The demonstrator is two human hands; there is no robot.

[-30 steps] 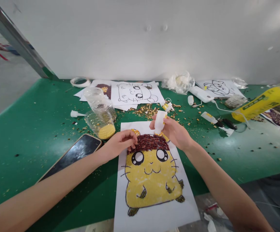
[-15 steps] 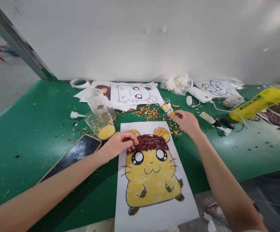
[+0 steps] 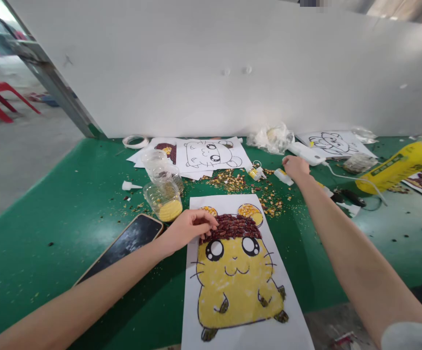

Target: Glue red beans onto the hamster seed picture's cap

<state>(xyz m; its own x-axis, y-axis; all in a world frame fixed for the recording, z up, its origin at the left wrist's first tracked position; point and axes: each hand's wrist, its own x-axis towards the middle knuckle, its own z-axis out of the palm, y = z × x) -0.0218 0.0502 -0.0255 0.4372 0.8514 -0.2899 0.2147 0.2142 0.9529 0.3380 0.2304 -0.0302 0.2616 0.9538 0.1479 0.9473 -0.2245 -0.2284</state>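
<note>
A paper with a hamster picture lies before me, its body filled with yellow grains and its forehead with dark red beans. My left hand rests at the upper left of the picture, fingers loosely bent over the beans, holding nothing I can see. Farther right, my right hand is closed beside a white power bank; what its fingertips hold, if anything, is hidden. Just below those fingers is a small clear bottle. To the left stands a small glue bottle with a white nozzle.
Mixed seeds are scattered behind the paper. A phone and a clear cup of yellow grain are at the left. Line drawings lie against the wall. A yellow bottle and a white cable are at the right.
My right hand has moved right, away from the glue bottle, to where a small white cap lay. A small clear bottle now shows below it. My left hand stays; the view has shifted slightly.
</note>
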